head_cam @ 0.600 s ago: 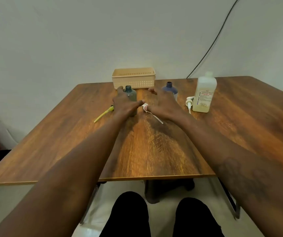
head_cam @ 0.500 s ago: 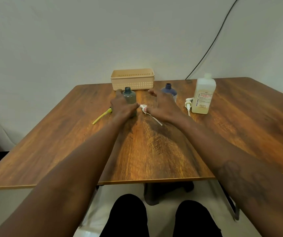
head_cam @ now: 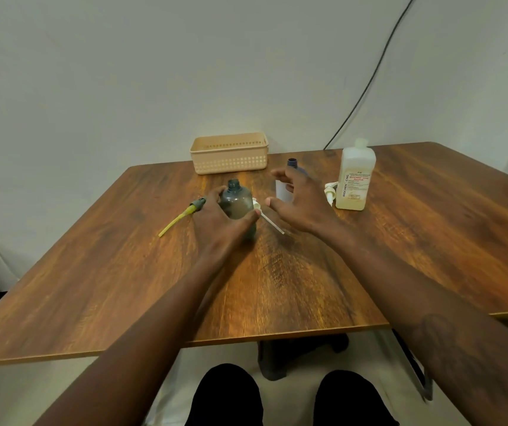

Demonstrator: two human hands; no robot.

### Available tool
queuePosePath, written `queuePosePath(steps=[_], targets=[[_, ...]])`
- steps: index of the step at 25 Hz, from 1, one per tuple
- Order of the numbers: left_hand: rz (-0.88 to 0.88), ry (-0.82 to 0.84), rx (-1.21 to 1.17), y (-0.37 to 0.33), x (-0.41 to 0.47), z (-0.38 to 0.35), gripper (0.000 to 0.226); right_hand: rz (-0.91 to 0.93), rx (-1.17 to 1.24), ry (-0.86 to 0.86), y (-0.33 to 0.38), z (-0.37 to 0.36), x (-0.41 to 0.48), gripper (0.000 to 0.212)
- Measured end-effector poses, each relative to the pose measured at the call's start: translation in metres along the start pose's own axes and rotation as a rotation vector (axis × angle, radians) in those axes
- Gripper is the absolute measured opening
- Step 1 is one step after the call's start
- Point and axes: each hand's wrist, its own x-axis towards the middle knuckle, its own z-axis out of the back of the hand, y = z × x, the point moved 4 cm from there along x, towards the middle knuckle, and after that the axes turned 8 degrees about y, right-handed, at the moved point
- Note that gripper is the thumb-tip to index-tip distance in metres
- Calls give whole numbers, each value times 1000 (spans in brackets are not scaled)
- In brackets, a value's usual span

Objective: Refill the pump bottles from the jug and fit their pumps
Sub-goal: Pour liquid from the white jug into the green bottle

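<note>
My left hand (head_cam: 216,221) wrapped its fingers around a smoky grey, round-shouldered plastic bottle (head_cam: 236,204), uncapped and upright near the centre of the wood-grain table (head_cam: 431,241). At its three o'clock my right hand (head_cam: 300,201) hovered, fingers spread, gripping nothing, above a white pump (head_cam: 266,215) with a thin tube. The translucent, labelled jug (head_cam: 355,176) stood at two o'clock, capped, holding pale liquid.
</note>
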Motion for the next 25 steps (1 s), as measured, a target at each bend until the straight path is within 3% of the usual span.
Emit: queuePosePath(steps=[7,15,19,25], targets=[[-59,71,-50,-31,-18,-17,89,-17,37,-124,-18,37,-12,57],[-132,30,-127,-60,-8,-50,84,-87,-19,-416,-57,83,-22,42],[-158,29,-112,-66,0,-60,89,-228,-36,-482,-93,95,-23,47],[-180,69,-142,-65,5,-74,87,-211,-65,-550,-121,102,-17,48]])
